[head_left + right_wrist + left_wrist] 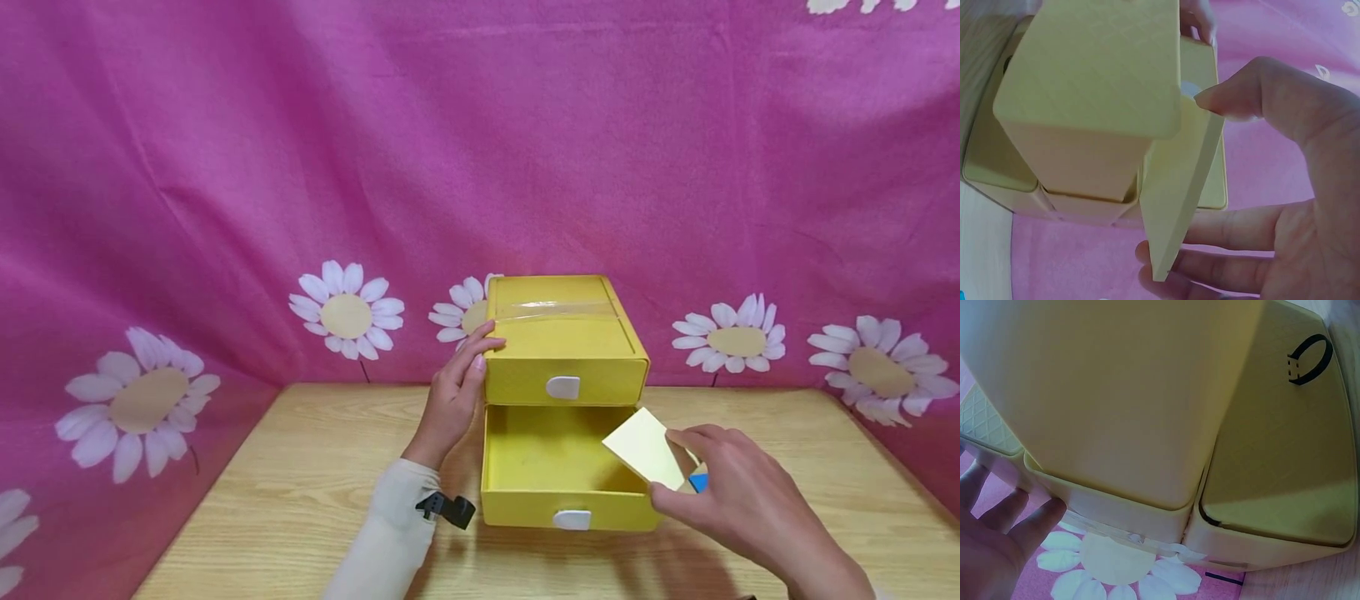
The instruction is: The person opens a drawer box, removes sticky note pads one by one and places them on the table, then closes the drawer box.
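Observation:
A small yellow two-drawer box (558, 333) stands on the table, clear tape across its top. Its lower drawer (517, 508) is pulled out, while the upper drawer (517, 382) is in; both have white tabs. My left hand (448, 404) rests against the box's upper left edge, and its fingers (1038, 531) lie spread along the side in the left wrist view. Over the right side of the pulled-out drawer, my right hand (750, 492) pinches a tilted, pale yellow sticky-note pad (645, 450). In the right wrist view, thumb and fingers grip the pad (1179, 187) at opposite edges.
A small blue item (699, 482) shows partly behind the right hand. The wooden table (300, 467) extends to both sides of the box. A pink cloth with daisies (600, 150) hangs behind and beside it. A black strap (447, 508) sits on the left wrist.

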{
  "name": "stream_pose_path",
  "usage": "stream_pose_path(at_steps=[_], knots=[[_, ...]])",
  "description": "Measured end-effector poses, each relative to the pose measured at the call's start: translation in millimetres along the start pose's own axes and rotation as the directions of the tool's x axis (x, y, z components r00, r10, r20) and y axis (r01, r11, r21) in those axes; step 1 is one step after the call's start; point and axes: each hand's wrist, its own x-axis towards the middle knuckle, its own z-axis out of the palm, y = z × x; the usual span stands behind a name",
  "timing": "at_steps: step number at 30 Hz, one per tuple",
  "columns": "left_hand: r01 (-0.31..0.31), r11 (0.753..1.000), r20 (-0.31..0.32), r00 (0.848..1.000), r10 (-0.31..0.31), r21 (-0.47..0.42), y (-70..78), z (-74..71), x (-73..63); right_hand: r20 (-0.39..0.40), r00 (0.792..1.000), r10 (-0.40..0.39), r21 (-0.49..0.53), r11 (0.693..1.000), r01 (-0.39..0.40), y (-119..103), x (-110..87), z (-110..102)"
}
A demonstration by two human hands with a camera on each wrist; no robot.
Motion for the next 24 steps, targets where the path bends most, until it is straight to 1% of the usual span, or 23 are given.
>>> stream_pose_path(at_steps=[3,9,14,21,24], knots=[[0.003,1.000,0.002,1.000,-0.003,0.005,1.1,-0.7,0.8,0.000,1.000,0.009,-0.002,1.000,-0.009,5,1.5,-3],[0.022,1.000,0.012,1.000,-0.022,0.003,1.6,-1.1,-0.6,0.009,0.999,0.050,-0.006,0.999,-0.050,15,4.2,-7],[0.014,1.000,0.014,1.000,-0.014,-0.003,1.5,-0.5,0.5,-0.008,0.999,0.046,0.000,0.999,-0.046,21,5.6,-8],[0.030,1.000,0.010,0.999,-0.030,-0.009,0.3,0.0,-2.3,-0.011,0.998,0.054,0.001,0.999,-0.054,26,4.6,-7],[0.024,1.000,0.013,1.000,-0.024,-0.002,0.2,-0.5,-1.2,-0.015,0.999,0.052,0.001,0.999,-0.052,28,5.6,-8]])
